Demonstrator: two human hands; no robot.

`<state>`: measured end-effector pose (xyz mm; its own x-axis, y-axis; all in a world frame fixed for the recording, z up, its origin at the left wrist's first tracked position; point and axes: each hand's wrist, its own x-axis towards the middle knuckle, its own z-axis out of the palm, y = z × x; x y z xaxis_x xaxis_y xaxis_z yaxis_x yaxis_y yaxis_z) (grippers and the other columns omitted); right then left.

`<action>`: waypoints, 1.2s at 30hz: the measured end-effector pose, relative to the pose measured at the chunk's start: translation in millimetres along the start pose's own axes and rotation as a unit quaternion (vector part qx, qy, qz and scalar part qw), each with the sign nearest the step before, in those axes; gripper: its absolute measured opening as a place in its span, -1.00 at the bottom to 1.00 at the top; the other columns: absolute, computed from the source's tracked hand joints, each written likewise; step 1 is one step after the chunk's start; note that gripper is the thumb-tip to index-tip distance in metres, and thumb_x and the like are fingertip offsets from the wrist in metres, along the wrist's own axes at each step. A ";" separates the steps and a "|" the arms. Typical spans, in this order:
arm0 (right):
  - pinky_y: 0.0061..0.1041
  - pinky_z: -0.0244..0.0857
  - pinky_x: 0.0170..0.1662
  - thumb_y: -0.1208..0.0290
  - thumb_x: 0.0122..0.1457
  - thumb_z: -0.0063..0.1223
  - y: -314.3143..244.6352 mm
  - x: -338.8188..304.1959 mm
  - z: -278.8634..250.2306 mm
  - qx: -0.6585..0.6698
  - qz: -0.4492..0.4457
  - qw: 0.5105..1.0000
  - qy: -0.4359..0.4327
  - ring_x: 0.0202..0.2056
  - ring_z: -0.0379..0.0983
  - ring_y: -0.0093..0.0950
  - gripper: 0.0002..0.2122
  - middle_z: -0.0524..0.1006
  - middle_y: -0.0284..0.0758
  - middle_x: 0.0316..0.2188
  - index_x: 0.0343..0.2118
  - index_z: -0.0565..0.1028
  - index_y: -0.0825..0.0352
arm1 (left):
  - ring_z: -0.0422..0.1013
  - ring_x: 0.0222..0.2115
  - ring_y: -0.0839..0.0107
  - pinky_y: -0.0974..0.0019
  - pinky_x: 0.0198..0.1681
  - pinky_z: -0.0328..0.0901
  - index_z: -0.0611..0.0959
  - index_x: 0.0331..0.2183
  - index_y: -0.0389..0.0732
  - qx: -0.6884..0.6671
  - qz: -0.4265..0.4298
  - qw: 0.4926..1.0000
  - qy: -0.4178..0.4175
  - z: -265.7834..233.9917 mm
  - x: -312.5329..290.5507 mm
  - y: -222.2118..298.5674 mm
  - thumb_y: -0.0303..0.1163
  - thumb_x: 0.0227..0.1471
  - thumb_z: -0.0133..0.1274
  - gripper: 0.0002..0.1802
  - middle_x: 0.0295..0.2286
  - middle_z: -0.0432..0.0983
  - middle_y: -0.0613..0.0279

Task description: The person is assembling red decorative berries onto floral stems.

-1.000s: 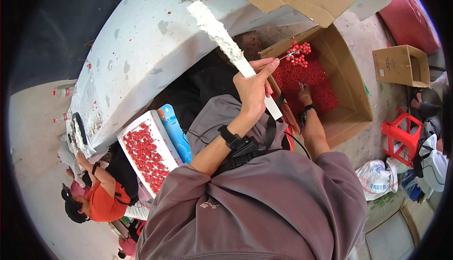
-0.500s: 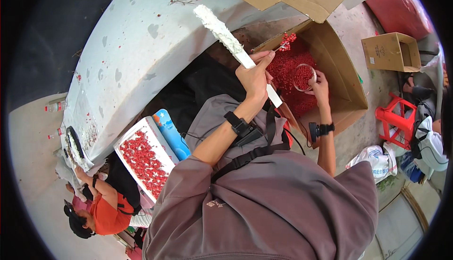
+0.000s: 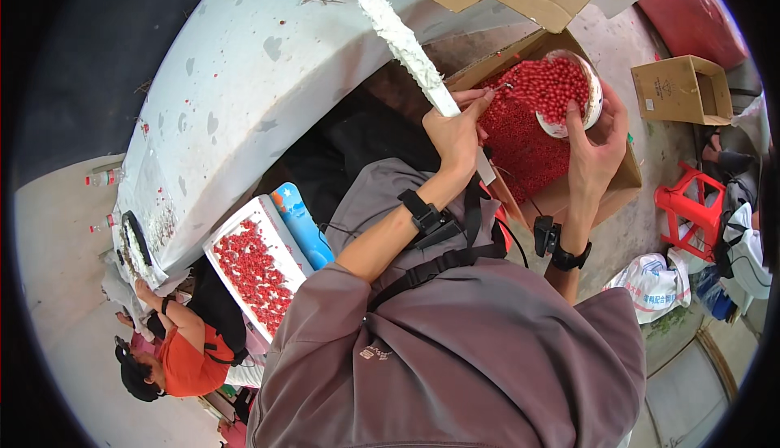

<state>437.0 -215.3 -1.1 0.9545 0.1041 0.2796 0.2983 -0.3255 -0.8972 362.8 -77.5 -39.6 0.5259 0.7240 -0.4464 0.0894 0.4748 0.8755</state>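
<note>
My left hand [image 3: 457,131] is closed around a flat white strip [image 3: 486,168] whose far half wears a thick, rough white coating [image 3: 400,42]. Between its thumb and finger, a thin twig [image 3: 500,88] pokes out toward the red berries. My right hand [image 3: 597,143] grips a round white tub [image 3: 595,95], tilted left, with berries [image 3: 561,82] heaped at its mouth and spilling over the twig's end. Below is a cardboard box [image 3: 617,192] with a deep layer of loose red berries [image 3: 520,155]. Falling berries partly hide the twig's tip.
A white foam tray [image 3: 296,273] of red berries stands at my left beside a blue patterned box [image 3: 299,220]. A covered table [image 3: 236,115] curves across the upper left. Another person in orange [image 3: 191,359] works at its far end. A red stool [image 3: 689,208] stands at right.
My right hand has lifted the berry-filled tub up out of the box and tipped it over the twig. My left hand has shifted slightly right with the coated strip.
</note>
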 end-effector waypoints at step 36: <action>-0.19 0.41 -0.09 0.57 -0.12 0.09 572.2 -144.9 90.4 -0.038 0.348 0.885 -0.308 0.01 0.36 -0.15 -0.42 0.37 -0.07 -0.03 0.07 0.26 0.31 | 0.24 -0.82 0.66 0.60 -0.78 0.08 0.63 -0.47 -0.36 0.018 0.083 0.995 -0.047 2.3 -21.0 21.3 -0.46 -0.17 0.34 -0.78 -0.59 0.54 0.24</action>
<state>469.2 -331.7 -585.9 0.7319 0.3382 -0.5916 -0.3396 -0.5716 -0.7469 355.7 -83.8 -11.1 0.6123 0.7402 -0.2778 0.0236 0.3341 0.9422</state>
